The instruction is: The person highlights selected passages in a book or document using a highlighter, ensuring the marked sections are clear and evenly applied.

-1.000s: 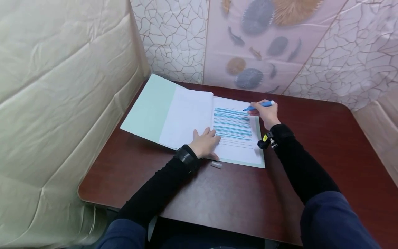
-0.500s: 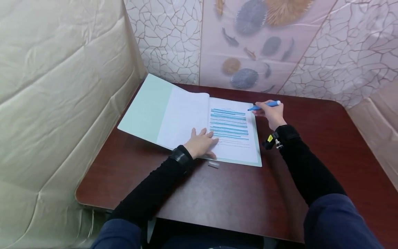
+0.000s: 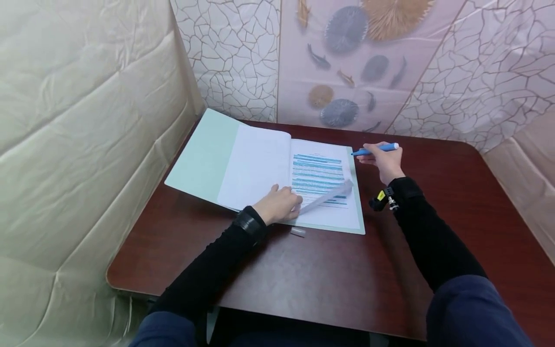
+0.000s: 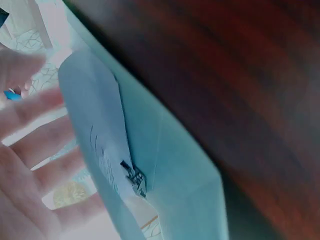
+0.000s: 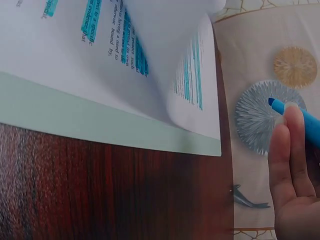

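Observation:
An open pale-green folder [image 3: 201, 156] with white pages lies on the table. Its right-hand sheet [image 3: 323, 149] carries printed lines, many marked over in blue. My left hand [image 3: 279, 205] is at that sheet's lower left, fingertips at the paper; in the left wrist view its extended fingers [image 4: 50, 140] run up to the raised sheet. The lower part of this sheet [image 5: 170, 40] curls up, showing another highlighted page beneath. Just right of the folder's upper right edge, my right hand [image 3: 383, 161] holds a blue highlighter [image 3: 375, 149], its uncapped tip pointing left, raised off the page.
A small clear piece [image 3: 298, 232] lies on the brown table [image 3: 325, 279] just below the folder. Patterned wall hangings [image 3: 236, 62] stand behind the table, and a pale quilted cloth [image 3: 86, 144] hangs at the left. A metal fastener [image 4: 136, 180] shows at the folder's fold.
The right hand has drawn the highlighter rightward off the page. The left hand, earlier flat with fingers spread, has drawn its fingers in, and the sheet's lower part has lifted and curled.

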The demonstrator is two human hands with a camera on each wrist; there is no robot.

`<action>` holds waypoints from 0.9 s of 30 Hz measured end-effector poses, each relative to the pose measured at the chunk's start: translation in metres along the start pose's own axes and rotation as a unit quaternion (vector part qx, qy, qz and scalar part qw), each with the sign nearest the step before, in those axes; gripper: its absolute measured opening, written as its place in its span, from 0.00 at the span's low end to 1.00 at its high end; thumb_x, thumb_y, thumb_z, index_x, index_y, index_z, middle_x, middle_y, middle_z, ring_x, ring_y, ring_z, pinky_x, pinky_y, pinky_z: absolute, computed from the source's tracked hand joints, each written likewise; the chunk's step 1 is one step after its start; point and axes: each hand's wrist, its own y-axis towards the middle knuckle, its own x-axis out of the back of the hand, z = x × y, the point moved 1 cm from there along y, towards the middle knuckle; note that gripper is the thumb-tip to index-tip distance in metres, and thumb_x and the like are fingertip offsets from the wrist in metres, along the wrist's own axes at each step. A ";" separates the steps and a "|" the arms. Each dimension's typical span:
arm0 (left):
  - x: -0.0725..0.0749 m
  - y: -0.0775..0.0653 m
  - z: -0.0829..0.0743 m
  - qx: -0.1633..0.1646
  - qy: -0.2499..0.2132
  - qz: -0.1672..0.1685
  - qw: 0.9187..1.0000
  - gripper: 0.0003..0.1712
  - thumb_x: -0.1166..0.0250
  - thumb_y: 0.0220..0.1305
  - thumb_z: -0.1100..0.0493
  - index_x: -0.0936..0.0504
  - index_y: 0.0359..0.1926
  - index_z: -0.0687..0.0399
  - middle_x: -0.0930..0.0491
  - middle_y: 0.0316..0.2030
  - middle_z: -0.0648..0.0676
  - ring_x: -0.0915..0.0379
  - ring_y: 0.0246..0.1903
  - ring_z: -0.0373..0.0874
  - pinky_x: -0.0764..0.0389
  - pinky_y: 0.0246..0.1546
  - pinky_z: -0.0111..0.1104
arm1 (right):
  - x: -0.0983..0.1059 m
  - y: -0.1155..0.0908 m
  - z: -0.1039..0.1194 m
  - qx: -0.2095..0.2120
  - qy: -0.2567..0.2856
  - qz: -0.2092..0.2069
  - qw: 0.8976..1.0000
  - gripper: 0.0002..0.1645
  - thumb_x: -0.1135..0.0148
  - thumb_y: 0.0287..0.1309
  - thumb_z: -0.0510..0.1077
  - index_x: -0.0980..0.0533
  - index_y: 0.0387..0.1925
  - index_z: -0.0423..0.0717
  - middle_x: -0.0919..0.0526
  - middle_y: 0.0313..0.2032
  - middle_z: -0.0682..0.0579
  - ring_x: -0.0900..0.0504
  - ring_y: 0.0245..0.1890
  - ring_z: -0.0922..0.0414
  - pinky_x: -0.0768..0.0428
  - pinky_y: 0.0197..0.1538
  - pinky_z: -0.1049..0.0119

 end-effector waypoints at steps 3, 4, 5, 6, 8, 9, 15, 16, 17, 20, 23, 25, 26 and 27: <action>-0.001 0.001 -0.001 0.009 -0.010 -0.022 1.000 0.16 0.46 0.60 0.51 0.24 0.45 0.51 0.20 0.34 0.51 0.26 0.41 0.45 0.37 0.54 0.53 | 0.004 0.001 -0.002 0.009 0.003 -0.014 1.000 0.24 0.32 0.45 0.45 0.28 0.38 0.32 0.16 0.31 0.44 0.17 0.31 0.50 0.22 0.43 0.57; -0.001 0.002 -0.002 0.015 -0.020 -0.027 0.999 0.17 0.48 0.62 0.50 0.26 0.48 0.52 0.20 0.36 0.52 0.25 0.42 0.45 0.37 0.55 0.53 | 0.006 0.001 -0.002 0.008 0.010 -0.018 1.000 0.23 0.32 0.45 0.45 0.29 0.38 0.32 0.16 0.31 0.44 0.17 0.31 0.50 0.22 0.43 0.58; -0.001 0.002 -0.002 0.021 -0.032 -0.032 0.999 0.19 0.51 0.65 0.49 0.27 0.51 0.53 0.19 0.38 0.53 0.25 0.43 0.45 0.38 0.55 0.54 | 0.007 0.002 -0.003 0.006 0.015 -0.022 1.000 0.22 0.33 0.46 0.45 0.30 0.37 0.33 0.16 0.31 0.44 0.17 0.31 0.50 0.22 0.43 0.58; -0.001 0.003 -0.002 0.026 -0.042 -0.039 0.998 0.21 0.54 0.66 0.48 0.28 0.53 0.53 0.19 0.39 0.54 0.24 0.44 0.46 0.39 0.56 0.54 | 0.008 0.003 -0.004 0.004 0.021 -0.027 0.999 0.22 0.33 0.46 0.44 0.30 0.37 0.34 0.16 0.30 0.44 0.17 0.31 0.50 0.21 0.42 0.59; 0.000 0.003 -0.001 0.032 -0.059 -0.055 0.996 0.22 0.57 0.68 0.47 0.28 0.54 0.53 0.19 0.41 0.54 0.24 0.44 0.46 0.37 0.54 0.52 | 0.010 0.005 -0.006 -0.003 0.030 -0.035 0.999 0.21 0.33 0.45 0.44 0.32 0.36 0.37 0.17 0.30 0.45 0.16 0.30 0.52 0.21 0.41 0.61; 0.000 0.004 0.000 0.034 -0.063 -0.067 0.995 0.22 0.57 0.69 0.47 0.27 0.53 0.52 0.18 0.41 0.54 0.23 0.43 0.45 0.34 0.53 0.50 | 0.012 0.006 -0.007 -0.007 0.035 -0.039 0.999 0.21 0.32 0.45 0.44 0.33 0.35 0.38 0.17 0.29 0.46 0.16 0.29 0.52 0.21 0.40 0.62; 0.006 0.003 0.004 0.055 -0.081 -0.165 0.981 0.16 0.47 0.62 0.53 0.20 0.22 0.52 0.22 0.17 0.49 0.32 0.17 0.40 0.32 0.20 0.31 | 0.014 0.009 -0.009 -0.015 0.036 -0.047 0.998 0.23 0.31 0.44 0.46 0.34 0.36 0.41 0.17 0.29 0.47 0.16 0.29 0.54 0.20 0.39 0.63; 0.007 0.002 0.004 0.065 -0.091 -0.179 0.978 0.17 0.46 0.60 0.54 0.23 0.17 0.52 0.26 0.13 0.48 0.35 0.15 0.40 0.35 0.17 0.30 | 0.014 0.009 -0.010 -0.015 0.034 -0.044 0.998 0.23 0.32 0.44 0.46 0.34 0.37 0.40 0.17 0.30 0.46 0.16 0.29 0.53 0.20 0.40 0.62; 0.009 0.002 0.005 0.079 -0.095 -0.191 0.974 0.17 0.46 0.57 0.55 0.26 0.13 0.51 0.29 0.11 0.47 0.37 0.13 0.40 0.37 0.14 0.30 | 0.014 0.009 -0.010 -0.014 0.028 -0.042 0.999 0.23 0.32 0.44 0.46 0.34 0.37 0.40 0.17 0.30 0.46 0.16 0.29 0.53 0.21 0.40 0.62; 0.013 -0.001 0.007 0.128 -0.108 -0.219 0.961 0.18 0.45 0.50 0.58 0.32 0.07 0.50 0.35 0.07 0.46 0.39 0.11 0.40 0.39 0.11 0.30 | 0.014 0.008 -0.012 -0.011 0.013 -0.034 0.999 0.24 0.32 0.45 0.47 0.33 0.38 0.39 0.17 0.31 0.45 0.16 0.30 0.52 0.21 0.42 0.60; 0.016 -0.005 0.010 0.178 -0.111 -0.219 0.953 0.16 0.44 0.45 0.60 0.32 0.06 0.50 0.36 0.07 0.47 0.39 0.11 0.41 0.39 0.10 0.31 | 0.013 0.009 -0.014 -0.010 0.005 -0.034 0.999 0.24 0.32 0.44 0.48 0.31 0.37 0.38 0.17 0.30 0.46 0.16 0.30 0.52 0.21 0.42 0.60; 0.016 -0.008 0.011 0.207 -0.110 -0.203 0.951 0.15 0.44 0.45 0.61 0.32 0.06 0.50 0.36 0.08 0.47 0.38 0.12 0.41 0.39 0.11 0.33 | 0.013 0.009 -0.016 -0.010 0.006 -0.034 0.999 0.24 0.31 0.43 0.48 0.30 0.37 0.38 0.16 0.29 0.46 0.16 0.29 0.53 0.21 0.40 0.60; 0.017 -0.010 0.012 0.220 -0.108 -0.189 0.951 0.15 0.44 0.45 0.61 0.31 0.07 0.51 0.35 0.09 0.48 0.37 0.12 0.42 0.38 0.12 0.33 | 0.013 0.009 -0.017 -0.011 0.008 -0.034 0.999 0.23 0.31 0.43 0.48 0.30 0.36 0.38 0.16 0.29 0.45 0.16 0.29 0.52 0.21 0.40 0.60; 0.017 -0.012 0.013 0.232 -0.106 -0.175 0.951 0.14 0.44 0.46 0.61 0.31 0.07 0.51 0.34 0.10 0.49 0.36 0.13 0.43 0.38 0.13 0.34 | 0.012 0.009 -0.018 -0.011 0.009 -0.034 0.999 0.23 0.31 0.42 0.48 0.30 0.36 0.39 0.16 0.29 0.45 0.16 0.29 0.52 0.21 0.39 0.60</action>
